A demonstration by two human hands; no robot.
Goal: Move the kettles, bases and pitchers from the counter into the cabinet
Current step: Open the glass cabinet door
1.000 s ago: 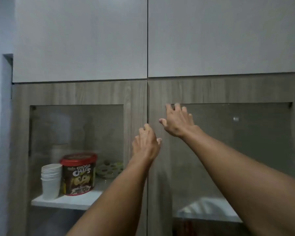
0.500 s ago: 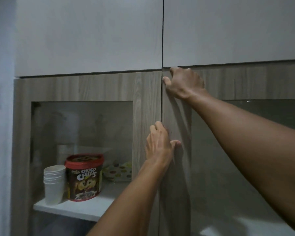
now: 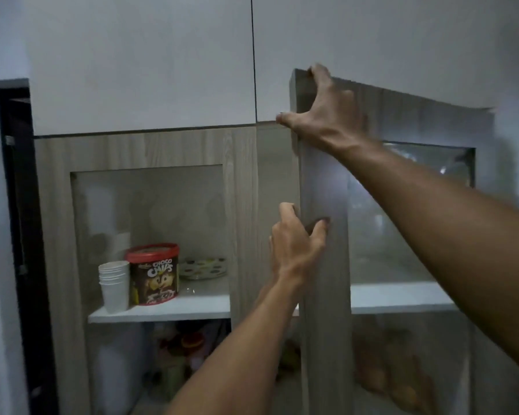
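Observation:
A wood-grain cabinet with two glass-panelled doors fills the view. The right cabinet door (image 3: 324, 310) stands partly swung out toward me. My right hand (image 3: 321, 112) grips its top left corner, fingers over the top edge and thumb below. My left hand (image 3: 297, 244) holds the same door's free edge lower down, fingers behind the edge and thumb on the front. The left cabinet door (image 3: 57, 235) is closed. No kettle, base or pitcher is in view.
Behind the left door's glass a white shelf (image 3: 168, 311) bears a stack of white cups (image 3: 114, 284), a red-lidded Choco Chips tub (image 3: 153, 274) and a dotted plate (image 3: 204, 266). Blurry items sit on the lower shelf. White upper cabinet doors (image 3: 132, 61) hang above.
The right door has swung open from shut. My right hand moved up to its top corner and my left hand took hold of its edge. The view pulled back.

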